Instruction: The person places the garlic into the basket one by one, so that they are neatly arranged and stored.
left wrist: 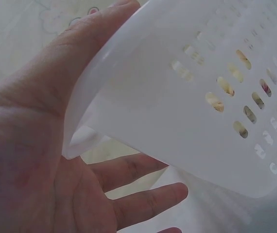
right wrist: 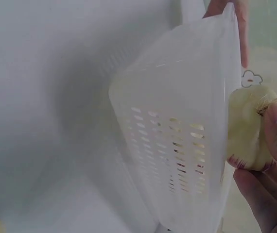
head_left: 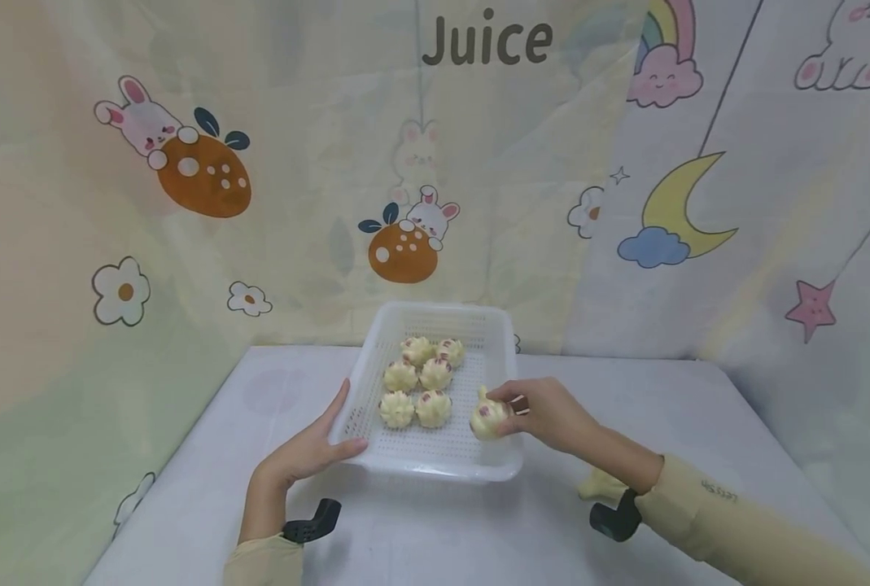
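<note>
A white plastic basket (head_left: 442,465) with slotted walls stands in front of me, several pale garlic bulbs (head_left: 435,373) with purplish marks grouped at its left and middle. My left hand (head_left: 308,448) holds its near left corner. The left wrist view shows the rim between that hand's thumb and fingers. Over the basket's right side, my right hand (head_left: 544,411) pinches one garlic bulb (head_left: 488,417) between thumb and fingers. In the right wrist view this bulb (right wrist: 250,128) overlaps the rim, its root end near the thumb.
A pale yellow piece (head_left: 599,486) lies on the white table (head_left: 435,537), partly hidden by my right forearm. Behind the table hangs a printed cloth backdrop (head_left: 310,244). A black wrist camera (head_left: 313,522) sits at my left wrist, another (head_left: 616,519) at my right.
</note>
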{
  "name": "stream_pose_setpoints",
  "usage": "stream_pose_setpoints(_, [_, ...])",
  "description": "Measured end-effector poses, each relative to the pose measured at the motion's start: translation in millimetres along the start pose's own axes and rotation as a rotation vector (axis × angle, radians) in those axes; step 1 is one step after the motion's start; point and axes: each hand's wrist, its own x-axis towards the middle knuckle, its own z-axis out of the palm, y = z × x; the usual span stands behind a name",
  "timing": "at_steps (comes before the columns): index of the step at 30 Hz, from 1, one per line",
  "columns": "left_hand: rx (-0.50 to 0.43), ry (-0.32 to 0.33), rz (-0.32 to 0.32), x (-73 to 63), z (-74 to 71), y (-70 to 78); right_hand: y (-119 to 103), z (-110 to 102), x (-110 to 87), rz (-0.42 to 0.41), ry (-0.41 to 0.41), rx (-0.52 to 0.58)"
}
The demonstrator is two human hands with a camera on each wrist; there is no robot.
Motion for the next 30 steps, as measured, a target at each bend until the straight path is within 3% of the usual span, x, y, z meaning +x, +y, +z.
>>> stream_pose_setpoints(7, [-0.003, -0.002, 0.0, 0.4, -0.4, 3.0, -1, 1, 19.7, -0.037, -0.105, -0.029])
stream_pose_setpoints(12, [-0.01, 0.004, 0.002, 0.2, 0.3, 3.1, -5, -5, 37.2, -0.067, -0.199, 0.008])
stream_pose_setpoints(17, [-0.018, 0.008, -0.004, 0.1, 0.6, 2.7, -7, -7, 54.4, -0.043, -0.277, 0.04])
stream_pose_setpoints(30, [-0.023, 0.007, 0.013, 2.6, 0.7, -0.3, 1, 10, 78.4, -0.031, -0.317, 0.068])
